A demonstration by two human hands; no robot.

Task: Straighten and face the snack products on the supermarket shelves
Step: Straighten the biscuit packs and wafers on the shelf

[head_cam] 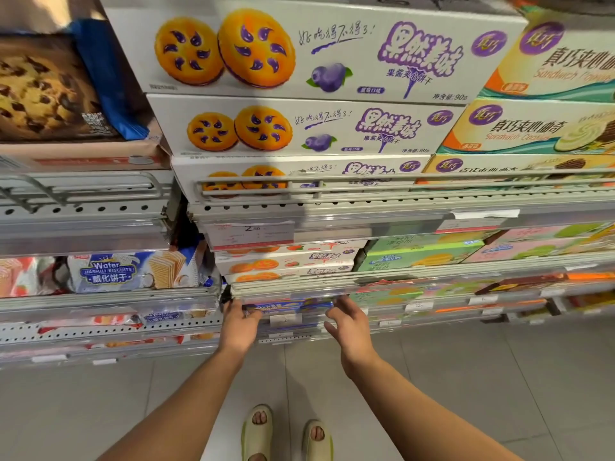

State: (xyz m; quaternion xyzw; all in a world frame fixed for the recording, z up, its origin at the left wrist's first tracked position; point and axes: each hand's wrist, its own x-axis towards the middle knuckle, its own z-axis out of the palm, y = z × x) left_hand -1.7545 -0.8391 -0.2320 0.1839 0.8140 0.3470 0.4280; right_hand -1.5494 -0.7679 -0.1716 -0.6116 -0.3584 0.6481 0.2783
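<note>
Low on the third shelf down, a blue box, flat cardboard with glossy print, lying behind the clear plastic price rail. Left hand at the box's left end, fingers reaching in over the rail and apparently touching or pinching the edge; exact hold hard to tell, fingertips hidden. Right hand just off the box's right end, fingers loosely spread and slightly curled, holding nothing.

Risks, as a judgement: pulling from one end only could skew the box instead of squaring it to the shelf lip. Smooth coated cardboard slides easily, so a sharp tug could bring it over the low rail and onto the tiled floor. Knuckles could also knock the paper price tag out of its slot.

Above, orange-printed boxes stacked flat and neat; higher still, large white blueberry biscuit boxes, rigid and rectangular, behind a wire guard. To the left, soft crinkly wafer packets, easier to crush.
</note>
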